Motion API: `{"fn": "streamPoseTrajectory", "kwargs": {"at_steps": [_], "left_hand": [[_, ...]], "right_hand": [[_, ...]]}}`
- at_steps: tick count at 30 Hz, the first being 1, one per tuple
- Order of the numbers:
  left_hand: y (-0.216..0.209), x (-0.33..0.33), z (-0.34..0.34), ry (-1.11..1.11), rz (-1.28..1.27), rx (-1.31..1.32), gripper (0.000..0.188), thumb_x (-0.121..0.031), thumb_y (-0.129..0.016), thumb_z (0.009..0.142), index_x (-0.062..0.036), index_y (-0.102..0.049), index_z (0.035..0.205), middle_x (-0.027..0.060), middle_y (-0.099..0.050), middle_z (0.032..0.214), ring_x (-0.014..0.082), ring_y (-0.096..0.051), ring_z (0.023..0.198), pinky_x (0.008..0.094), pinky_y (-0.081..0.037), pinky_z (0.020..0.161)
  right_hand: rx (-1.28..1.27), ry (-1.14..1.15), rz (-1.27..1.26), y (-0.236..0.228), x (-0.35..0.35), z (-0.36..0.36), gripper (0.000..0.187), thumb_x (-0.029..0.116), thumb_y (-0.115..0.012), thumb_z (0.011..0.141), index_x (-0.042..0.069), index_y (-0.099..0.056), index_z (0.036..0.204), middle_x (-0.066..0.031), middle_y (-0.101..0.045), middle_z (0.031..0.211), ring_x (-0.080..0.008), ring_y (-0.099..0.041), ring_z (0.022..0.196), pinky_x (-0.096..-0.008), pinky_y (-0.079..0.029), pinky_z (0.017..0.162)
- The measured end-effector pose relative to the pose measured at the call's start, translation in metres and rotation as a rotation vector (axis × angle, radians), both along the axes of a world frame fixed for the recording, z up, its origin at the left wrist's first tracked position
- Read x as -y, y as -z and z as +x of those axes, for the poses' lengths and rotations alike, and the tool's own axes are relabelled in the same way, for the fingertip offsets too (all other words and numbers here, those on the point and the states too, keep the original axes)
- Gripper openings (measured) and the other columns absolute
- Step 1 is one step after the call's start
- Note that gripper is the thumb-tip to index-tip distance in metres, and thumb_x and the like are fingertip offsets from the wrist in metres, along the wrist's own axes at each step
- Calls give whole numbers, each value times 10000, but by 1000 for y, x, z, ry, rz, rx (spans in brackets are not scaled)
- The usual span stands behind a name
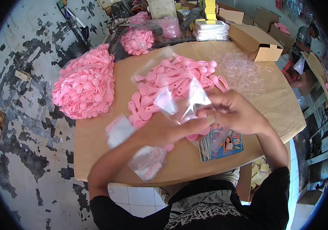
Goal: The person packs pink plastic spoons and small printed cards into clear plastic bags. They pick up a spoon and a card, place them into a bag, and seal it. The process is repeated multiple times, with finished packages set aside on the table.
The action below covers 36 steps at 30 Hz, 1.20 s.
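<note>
1. Here we are mid-job: a clear plastic bag point(198, 100) is up between the hands, above the table point(91, 153), in front of the loose pink spoons point(179, 78). Blur and glare hide whether anything is inside.
2. The right hand point(234, 112) pinches the bag's near edge between thumb and fingers. The left hand point(166, 129) lies against it, thumb outstretched; its fingers are hidden, so its grip I cannot tell.
3. Progress? By my reading, plenty left: the spoons lie loose, the blue cards point(229, 147) sit fanned by the right hand, and I spot no finished pack I can be sure of.
4. Count time: one bag in hand, two bundles of plastic pouches, one upper point(120, 132), one lower point(148, 164), one group of cards, one big spoon sack point(85, 86) at left, one smaller sack point(138, 41) behind. Individual spoons, cards and pouches overlap too much to number.
</note>
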<state>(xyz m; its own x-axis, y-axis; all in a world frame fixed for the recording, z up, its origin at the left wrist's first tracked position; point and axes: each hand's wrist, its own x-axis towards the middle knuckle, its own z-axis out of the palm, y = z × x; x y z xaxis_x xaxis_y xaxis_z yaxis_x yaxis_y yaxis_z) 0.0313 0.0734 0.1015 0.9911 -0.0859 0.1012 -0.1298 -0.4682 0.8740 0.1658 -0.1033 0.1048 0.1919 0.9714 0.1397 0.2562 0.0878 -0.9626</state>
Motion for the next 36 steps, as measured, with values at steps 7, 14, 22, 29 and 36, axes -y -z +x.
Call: {"fn": "streamPoseTrajectory", "kwargs": {"at_steps": [7,14,22,29,36], "left_hand": [[16,6,33,-117,-1032,-51,607,-469,-400,1015,35,-409,1353,182,-625,1152,266,-656,1019,402,-537,885],[19,11,35,-181,-1092,61,428,-252,-542,989,32,-432,1289,171,-599,1180,301,-644,1064,407,-543,926],[14,6,31,-323,-949,150,395,-114,-664,912,74,-469,1199,209,-623,1138,262,-649,1037,359,-543,939],[12,11,33,-411,-1009,298,418,-123,-683,900,57,-483,1220,179,-634,1128,212,-640,1050,352,-535,933],[18,3,35,-375,-902,241,460,-101,-636,928,57,-437,1311,193,-608,1186,210,-603,1121,327,-530,924]], "right_hand": [[776,73,-197,33,61,32,334,264,-731,841,32,-674,1074,-100,-689,887,-213,-671,774,-335,-518,710],[501,129,-243,47,55,42,251,150,-807,759,19,-710,950,-93,-714,879,-196,-672,804,-326,-509,737],[266,409,1,33,33,39,162,155,-624,940,10,-668,998,-56,-693,793,-111,-632,620,-247,-497,577],[-71,395,199,35,4,14,195,155,-528,1002,9,-583,1118,5,-609,691,-26,-551,509,-182,-413,427],[237,334,138,32,7,21,141,73,-560,963,13,-642,1059,13,-617,713,-23,-556,553,-199,-449,473]]}}
